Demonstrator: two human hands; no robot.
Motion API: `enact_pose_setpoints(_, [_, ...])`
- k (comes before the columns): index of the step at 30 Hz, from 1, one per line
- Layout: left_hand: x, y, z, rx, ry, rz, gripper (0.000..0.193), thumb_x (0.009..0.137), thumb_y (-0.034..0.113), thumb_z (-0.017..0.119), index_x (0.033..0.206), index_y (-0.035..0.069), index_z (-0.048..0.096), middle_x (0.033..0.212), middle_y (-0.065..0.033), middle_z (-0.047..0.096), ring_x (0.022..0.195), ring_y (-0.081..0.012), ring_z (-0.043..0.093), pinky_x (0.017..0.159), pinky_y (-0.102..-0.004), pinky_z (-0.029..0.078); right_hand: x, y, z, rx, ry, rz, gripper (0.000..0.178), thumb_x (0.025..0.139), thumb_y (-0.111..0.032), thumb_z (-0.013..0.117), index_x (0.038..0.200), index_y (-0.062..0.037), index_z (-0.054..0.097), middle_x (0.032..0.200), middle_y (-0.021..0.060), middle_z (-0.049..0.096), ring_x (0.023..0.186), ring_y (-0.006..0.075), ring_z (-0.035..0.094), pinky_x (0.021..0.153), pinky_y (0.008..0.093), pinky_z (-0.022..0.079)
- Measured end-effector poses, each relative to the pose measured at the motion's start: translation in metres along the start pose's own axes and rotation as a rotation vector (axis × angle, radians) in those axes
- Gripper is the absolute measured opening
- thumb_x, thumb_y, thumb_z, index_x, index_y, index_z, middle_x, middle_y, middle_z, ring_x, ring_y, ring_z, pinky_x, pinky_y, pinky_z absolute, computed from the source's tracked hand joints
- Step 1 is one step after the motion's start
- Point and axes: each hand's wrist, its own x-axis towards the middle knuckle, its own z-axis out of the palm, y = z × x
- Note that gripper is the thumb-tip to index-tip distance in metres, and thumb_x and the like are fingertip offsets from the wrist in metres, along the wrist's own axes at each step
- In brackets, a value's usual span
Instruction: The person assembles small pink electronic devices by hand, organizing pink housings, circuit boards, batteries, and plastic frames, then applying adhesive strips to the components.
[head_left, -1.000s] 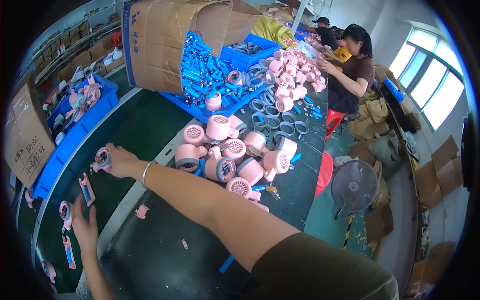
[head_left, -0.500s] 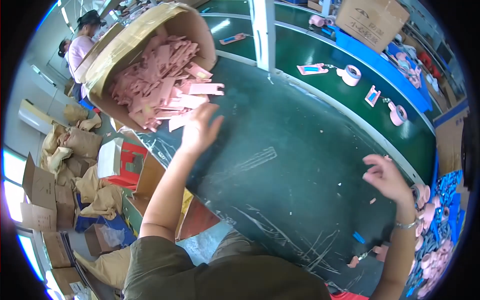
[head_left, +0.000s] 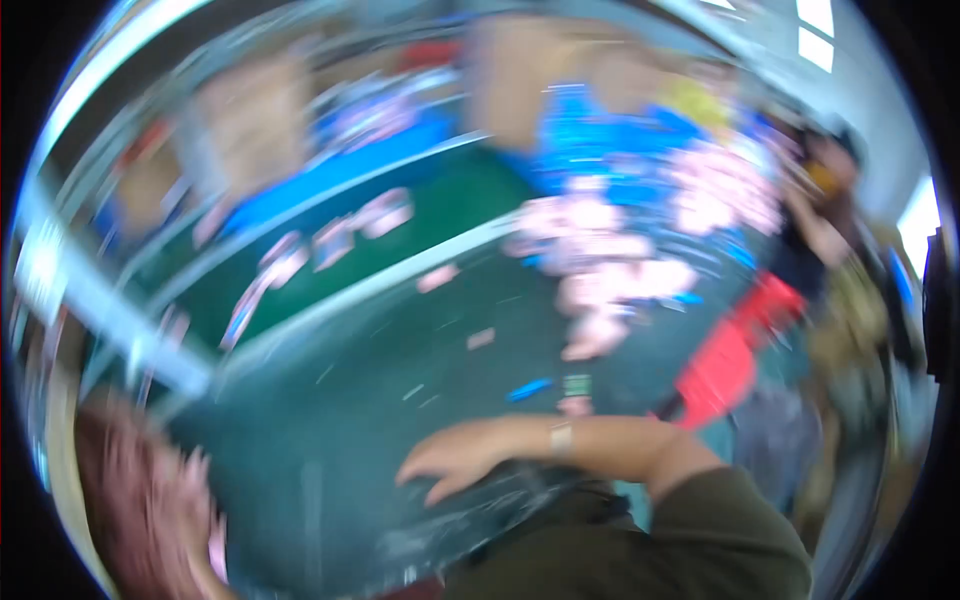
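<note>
Left hand: the left hand point(head_left: 180, 520) is at the lower left, among the pink pieces point(head_left: 125, 485); it is heavily blurred, so I cannot tell how far its fingers are spread or whether it has hold of a piece
Pink pieces: heaped in the carton point(head_left: 66, 450) at the lower left, around the left hand; single shapes are lost in the blur
Right hand: the right hand point(head_left: 455, 460) is over the near part of the table point(head_left: 330, 440); fingers loosely extended, thumb apart from them, nothing seen in its grasp; contact with the surface cannot be told
Wrist: a pale band point(head_left: 562, 437) circles the right one
Tabletop bits: a blue strip point(head_left: 530, 390) lies beyond the right hand; a small pink scrap point(head_left: 481, 338) lies farther off
Pink housings: the pink housings point(head_left: 600, 270) are piled toward the far right of the table; a blue tray point(head_left: 570, 140) stands behind them
Green belt: the green belt point(head_left: 450, 195) runs past the table's far edge; pink parts point(head_left: 335, 242) lie along it in a row
Right side: a red stool point(head_left: 720, 360) stands beside the table; a co-worker point(head_left: 835, 205) is beyond it
</note>
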Motion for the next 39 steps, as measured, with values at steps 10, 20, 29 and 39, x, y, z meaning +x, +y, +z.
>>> enact_pose_setpoints(10, [0.089, 0.135, -0.026, 0.480, 0.057, -0.252, 0.053, 0.089, 0.043, 0.051, 0.133, 0.014, 0.041, 0.129, -0.0134, 0.048, 0.114, -0.0357, 0.045, 0.088, -0.0495, 0.041, -0.049, -0.004, 0.047, -0.119, 0.325, -0.002, 0.048, 0.078, -0.032, 0.069, 0.112, -0.0021, 0.054, 0.103, 0.0188, 0.061, 0.091, 0.0347, 0.059, 0.077, 0.0423, 0.047])
enact_pose_setpoints(20, [0.125, 0.165, 0.027, 0.509, 0.062, -0.245, 0.057, 0.087, 0.049, 0.050, 0.134, 0.017, 0.041, 0.131, -0.0134, 0.047, 0.117, -0.0390, 0.043, 0.088, -0.0538, 0.039, -0.089, -0.050, 0.059, -0.201, 0.222, -0.065, 0.041, 0.082, -0.031, 0.067, 0.109, -0.0009, 0.057, 0.100, 0.0184, 0.062, 0.091, 0.0317, 0.060, 0.077, 0.0413, 0.048])
enact_pose_setpoints(29, [0.155, 0.237, 0.074, 0.456, 0.168, -0.085, 0.054, 0.087, 0.052, 0.046, 0.127, 0.017, 0.048, 0.124, -0.0120, 0.053, 0.115, -0.0441, 0.043, 0.090, -0.0595, 0.036, -0.039, -0.003, 0.076, -0.236, 0.276, -0.134, 0.038, 0.078, -0.028, 0.072, 0.102, -0.0009, 0.061, 0.093, 0.0164, 0.065, 0.083, 0.0268, 0.062, 0.072, 0.0368, 0.050])
enact_pose_setpoints(39, [0.166, 0.307, 0.085, 0.170, 0.290, 0.136, 0.064, 0.082, 0.036, 0.059, 0.135, 0.007, 0.038, 0.139, -0.0153, 0.037, 0.133, -0.0330, 0.028, 0.106, -0.0499, 0.021, -0.058, -0.022, 0.037, -0.272, 0.579, 0.116, 0.033, 0.072, -0.027, 0.067, 0.097, -0.0056, 0.063, 0.093, 0.0169, 0.061, 0.090, 0.0342, 0.057, 0.080, 0.0417, 0.046])
